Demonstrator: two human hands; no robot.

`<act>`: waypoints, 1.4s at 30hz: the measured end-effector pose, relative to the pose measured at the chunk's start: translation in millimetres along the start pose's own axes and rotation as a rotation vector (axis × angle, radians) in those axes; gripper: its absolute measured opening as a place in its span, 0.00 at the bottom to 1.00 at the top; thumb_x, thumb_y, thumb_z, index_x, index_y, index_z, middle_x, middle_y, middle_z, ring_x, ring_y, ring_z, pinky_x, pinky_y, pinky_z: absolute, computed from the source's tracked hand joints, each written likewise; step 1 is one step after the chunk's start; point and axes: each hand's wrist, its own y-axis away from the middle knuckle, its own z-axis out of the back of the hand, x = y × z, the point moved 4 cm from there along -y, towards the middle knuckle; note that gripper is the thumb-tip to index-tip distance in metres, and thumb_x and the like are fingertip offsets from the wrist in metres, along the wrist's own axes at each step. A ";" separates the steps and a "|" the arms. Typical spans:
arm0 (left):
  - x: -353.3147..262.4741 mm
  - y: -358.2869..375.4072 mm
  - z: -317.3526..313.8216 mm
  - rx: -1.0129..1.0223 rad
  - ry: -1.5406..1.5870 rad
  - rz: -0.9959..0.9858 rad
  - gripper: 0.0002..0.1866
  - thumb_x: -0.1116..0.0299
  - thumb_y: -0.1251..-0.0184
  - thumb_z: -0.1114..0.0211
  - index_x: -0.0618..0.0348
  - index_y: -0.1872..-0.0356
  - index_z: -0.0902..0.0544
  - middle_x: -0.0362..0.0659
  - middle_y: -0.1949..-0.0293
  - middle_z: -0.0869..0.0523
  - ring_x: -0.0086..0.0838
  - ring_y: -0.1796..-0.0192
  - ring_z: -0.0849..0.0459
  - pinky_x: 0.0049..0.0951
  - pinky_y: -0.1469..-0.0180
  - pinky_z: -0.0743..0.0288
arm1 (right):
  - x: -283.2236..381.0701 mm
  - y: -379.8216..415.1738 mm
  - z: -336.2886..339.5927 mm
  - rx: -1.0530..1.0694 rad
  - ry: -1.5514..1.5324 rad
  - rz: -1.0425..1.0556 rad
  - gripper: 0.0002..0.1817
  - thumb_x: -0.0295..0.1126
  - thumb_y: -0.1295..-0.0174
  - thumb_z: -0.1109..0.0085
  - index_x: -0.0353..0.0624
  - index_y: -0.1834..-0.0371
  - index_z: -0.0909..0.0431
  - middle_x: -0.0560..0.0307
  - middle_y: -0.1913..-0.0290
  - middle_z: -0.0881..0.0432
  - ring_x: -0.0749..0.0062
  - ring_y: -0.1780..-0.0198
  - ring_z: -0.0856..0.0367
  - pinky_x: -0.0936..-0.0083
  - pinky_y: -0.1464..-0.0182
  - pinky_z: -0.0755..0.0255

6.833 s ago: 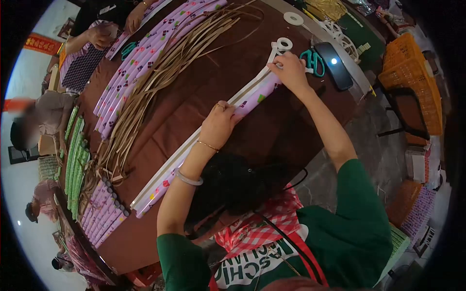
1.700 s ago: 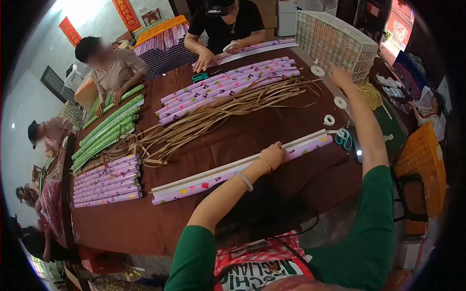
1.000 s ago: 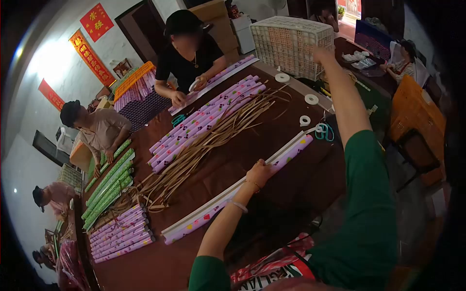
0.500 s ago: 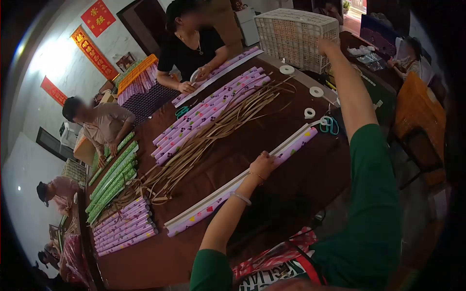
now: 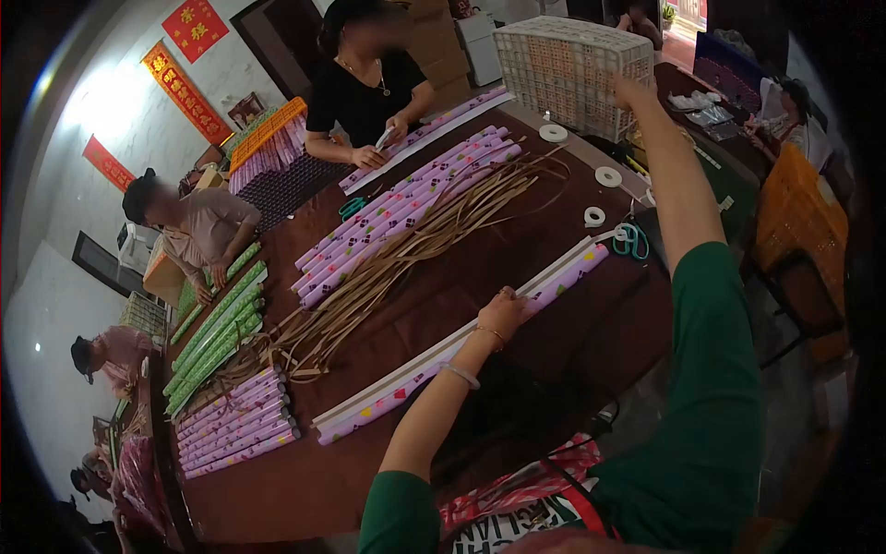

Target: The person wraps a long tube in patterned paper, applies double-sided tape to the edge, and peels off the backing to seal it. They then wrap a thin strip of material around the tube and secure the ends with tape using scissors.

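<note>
My left hand (image 5: 501, 314) is closed over a long purple patterned roll (image 5: 556, 288), pressing it on the table near its middle. A pale strip (image 5: 397, 377) runs along the roll's upper side and out past its far end. Teal-handled scissors (image 5: 631, 242) lie right at that end, beside a small white tape roll (image 5: 594, 217). My right hand (image 5: 635, 92) is raised at the far right, its fingers curled, overlapping the white plastic crate (image 5: 563, 69) in this view. What it holds, if anything, I cannot tell.
Brown strips (image 5: 397, 254) lie across the table, beside more purple rolls (image 5: 406, 208). Green rolls (image 5: 217, 328) and a purple stack (image 5: 235, 425) are at the left. Across the table, a person in black (image 5: 369, 102) handles another roll. An orange crate (image 5: 801, 222) stands at right.
The view has shifted slightly. My left hand stays on the roll, and my right hand stays raised by the crate. The person opposite has moved their hands a little along their roll.
</note>
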 end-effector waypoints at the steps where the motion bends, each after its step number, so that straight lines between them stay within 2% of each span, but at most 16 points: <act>1: 0.3 0.4 0.2 -0.002 0.002 0.007 0.15 0.54 0.35 0.44 0.50 0.56 0.18 0.47 0.58 0.23 0.40 0.56 0.20 0.36 0.57 0.23 | 2.0 1.1 0.1 -0.001 -0.029 0.007 0.40 0.23 0.40 0.53 0.46 0.26 0.62 0.49 0.66 0.20 0.55 0.64 0.21 0.42 0.32 0.58; 4: -0.1 -0.4 -1.9 0.002 0.001 0.032 0.16 0.53 0.35 0.44 0.49 0.55 0.19 0.47 0.58 0.23 0.40 0.56 0.20 0.37 0.56 0.24 | -2.5 -4.6 -5.4 0.020 0.041 -0.010 0.40 0.22 0.40 0.54 0.46 0.26 0.63 0.46 0.64 0.19 0.55 0.64 0.21 0.42 0.32 0.57; 6: 1.1 -2.1 -3.2 -0.004 0.024 0.054 0.19 0.48 0.36 0.45 0.52 0.63 0.18 0.48 0.57 0.23 0.40 0.54 0.20 0.36 0.56 0.22 | -8.4 -19.8 -11.0 0.044 0.189 -0.073 0.40 0.39 0.40 0.49 0.56 0.27 0.59 0.55 0.31 0.37 0.58 0.31 0.41 0.38 0.34 0.58; 10: 1.5 -1.4 -1.0 -0.015 0.043 0.039 0.19 0.48 0.36 0.46 0.52 0.62 0.18 0.48 0.56 0.23 0.40 0.53 0.20 0.36 0.56 0.22 | -10.8 -27.2 -17.2 0.106 0.153 -0.076 0.40 0.39 0.41 0.48 0.56 0.27 0.58 0.56 0.31 0.37 0.57 0.31 0.41 0.38 0.34 0.57; 13: 1.4 -1.1 -3.0 0.020 0.001 0.054 0.19 0.49 0.35 0.47 0.52 0.62 0.18 0.48 0.55 0.23 0.40 0.52 0.20 0.36 0.56 0.22 | -2.2 -16.9 -13.2 0.041 0.249 -0.003 0.38 0.37 0.39 0.51 0.56 0.27 0.58 0.54 0.32 0.37 0.55 0.31 0.41 0.37 0.35 0.55; 15: 1.7 0.3 -1.6 -0.050 -0.002 0.000 0.14 0.52 0.35 0.44 0.49 0.61 0.18 0.48 0.59 0.23 0.42 0.57 0.20 0.38 0.59 0.23 | 2.8 -11.1 -12.2 0.012 0.222 -0.016 0.37 0.33 0.38 0.53 0.57 0.27 0.59 0.47 0.34 0.36 0.50 0.33 0.39 0.38 0.36 0.52; 17: 3.7 -0.3 -4.2 -0.051 0.019 -0.009 0.14 0.53 0.36 0.44 0.49 0.61 0.19 0.48 0.59 0.23 0.42 0.57 0.20 0.39 0.59 0.23 | 2.1 -6.3 -9.8 0.000 0.211 -0.029 0.37 0.31 0.37 0.54 0.57 0.26 0.59 0.43 0.34 0.35 0.48 0.34 0.37 0.38 0.37 0.50; 20: 4.7 0.5 -3.9 -0.050 0.048 -0.001 0.13 0.53 0.36 0.43 0.48 0.61 0.19 0.48 0.59 0.23 0.43 0.57 0.20 0.39 0.59 0.23 | 6.8 0.7 -7.5 0.062 0.078 -0.021 0.36 0.31 0.36 0.56 0.59 0.26 0.59 0.43 0.38 0.31 0.45 0.40 0.31 0.38 0.36 0.51; 28: 2.1 0.9 -0.6 -0.072 0.063 0.001 0.14 0.53 0.36 0.43 0.49 0.60 0.19 0.48 0.58 0.22 0.44 0.56 0.21 0.38 0.57 0.24 | 8.0 -2.1 -10.0 0.082 0.072 -0.007 0.38 0.25 0.36 0.56 0.56 0.26 0.63 0.39 0.52 0.23 0.51 0.57 0.22 0.38 0.41 0.45; 33: 3.8 -0.3 -5.8 -0.044 -0.010 -0.027 0.15 0.54 0.34 0.46 0.51 0.57 0.20 0.49 0.58 0.22 0.42 0.55 0.20 0.36 0.56 0.23 | 14.1 1.7 -5.1 0.076 0.028 0.013 0.39 0.27 0.37 0.53 0.56 0.26 0.62 0.36 0.49 0.24 0.47 0.54 0.22 0.42 0.42 0.42; 36: 5.1 0.0 -6.7 -0.069 -0.009 -0.047 0.15 0.54 0.35 0.45 0.50 0.55 0.19 0.49 0.58 0.22 0.42 0.56 0.20 0.36 0.56 0.23 | 18.7 5.1 -0.8 0.102 0.071 -0.049 0.42 0.27 0.39 0.48 0.57 0.26 0.63 0.37 0.45 0.26 0.46 0.50 0.23 0.44 0.41 0.41; 38: 7.3 -2.2 -9.2 -0.023 -0.001 -0.012 0.17 0.52 0.35 0.45 0.51 0.55 0.19 0.49 0.56 0.23 0.41 0.54 0.21 0.37 0.55 0.23 | 14.3 -17.5 -11.8 0.106 0.072 -0.018 0.44 0.31 0.39 0.44 0.58 0.26 0.63 0.39 0.42 0.28 0.46 0.46 0.25 0.43 0.40 0.42; 39: 7.9 -2.6 -9.3 0.025 0.006 0.021 0.20 0.49 0.35 0.46 0.52 0.55 0.18 0.48 0.54 0.24 0.41 0.52 0.21 0.38 0.54 0.23 | 15.8 -18.1 -14.4 0.105 0.082 -0.004 0.43 0.32 0.39 0.44 0.58 0.26 0.63 0.40 0.41 0.29 0.46 0.45 0.26 0.43 0.40 0.42; 42: 2.9 -1.6 -3.3 0.017 0.030 0.019 0.19 0.49 0.35 0.45 0.52 0.57 0.18 0.48 0.54 0.25 0.40 0.52 0.21 0.38 0.54 0.23 | 18.3 -18.1 -19.5 0.105 0.098 0.017 0.42 0.33 0.38 0.45 0.59 0.26 0.62 0.43 0.38 0.32 0.47 0.43 0.28 0.44 0.38 0.44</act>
